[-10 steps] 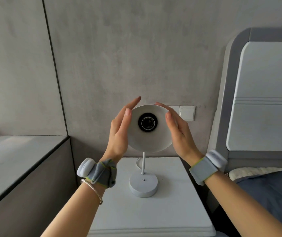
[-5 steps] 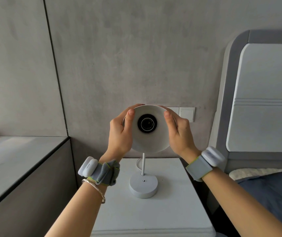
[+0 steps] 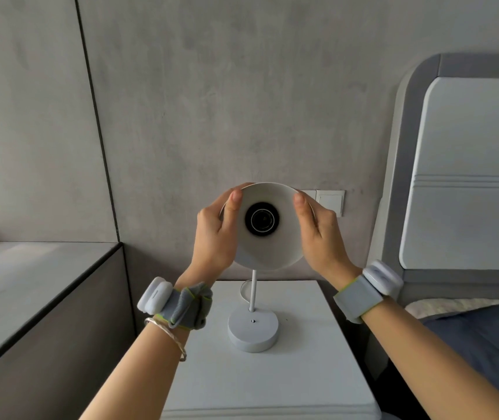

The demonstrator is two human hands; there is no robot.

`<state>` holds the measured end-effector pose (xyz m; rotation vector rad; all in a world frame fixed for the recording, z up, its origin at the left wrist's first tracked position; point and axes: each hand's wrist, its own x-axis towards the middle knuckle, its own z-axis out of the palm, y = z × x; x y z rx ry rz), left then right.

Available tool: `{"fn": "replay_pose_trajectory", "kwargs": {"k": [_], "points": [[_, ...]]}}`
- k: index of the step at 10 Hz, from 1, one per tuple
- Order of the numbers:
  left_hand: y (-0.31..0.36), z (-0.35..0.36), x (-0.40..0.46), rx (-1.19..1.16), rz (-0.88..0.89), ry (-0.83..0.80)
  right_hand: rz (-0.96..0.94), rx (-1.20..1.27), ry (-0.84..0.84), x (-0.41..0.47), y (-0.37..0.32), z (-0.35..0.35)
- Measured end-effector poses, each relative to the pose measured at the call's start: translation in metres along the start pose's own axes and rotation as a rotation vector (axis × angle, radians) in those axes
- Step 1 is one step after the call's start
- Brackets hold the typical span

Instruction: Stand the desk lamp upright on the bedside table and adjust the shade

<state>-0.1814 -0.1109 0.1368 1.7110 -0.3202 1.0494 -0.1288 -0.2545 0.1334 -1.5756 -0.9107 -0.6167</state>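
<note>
A white desk lamp stands upright on the white bedside table [image 3: 318, 374], its round base [image 3: 252, 331] resting flat and a thin stem rising from it. The white shade [image 3: 269, 247] faces me, with the empty black bulb socket [image 3: 261, 220] in its centre. My left hand [image 3: 216, 234] grips the shade's left rim, thumb on the front. My right hand [image 3: 318, 234] grips the right rim the same way. The fingers of both hands are hidden behind the shade.
A grey concrete wall with a white switch plate [image 3: 331, 201] is right behind the lamp. A grey ledge [image 3: 30, 283] runs on the left. The padded headboard [image 3: 466, 177] and a bed with dark blue bedding [image 3: 484, 338] lie on the right. The lamp's white cord [image 3: 243, 291] loops behind the stem.
Both hands went from open beside the shade to closed on its rims. The shade has shifted slightly since then; the base has stayed put.
</note>
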Motion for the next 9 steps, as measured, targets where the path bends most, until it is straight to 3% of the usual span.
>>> {"fn": "replay_pose_trajectory", "kwargs": {"k": [2,3,5,6,9], "points": [[-0.001,-0.004,-0.003,-0.211,-0.07,-0.093,0.036,0.175,-0.094,-0.004,-0.003,-0.001],[0.0,-0.008,-0.002,-0.331,-0.193,-0.139,0.085,0.245,-0.128,-0.004,-0.004,-0.001],[0.004,-0.011,0.006,-0.63,-0.429,-0.166,0.334,0.53,-0.13,0.003,-0.002,-0.008],[-0.003,-0.012,0.018,-0.643,-0.497,-0.108,0.471,0.696,-0.098,0.015,0.003,-0.012],[-0.051,-0.016,0.065,-0.735,-0.781,0.09,0.725,0.606,-0.039,0.062,0.048,-0.018]]}}
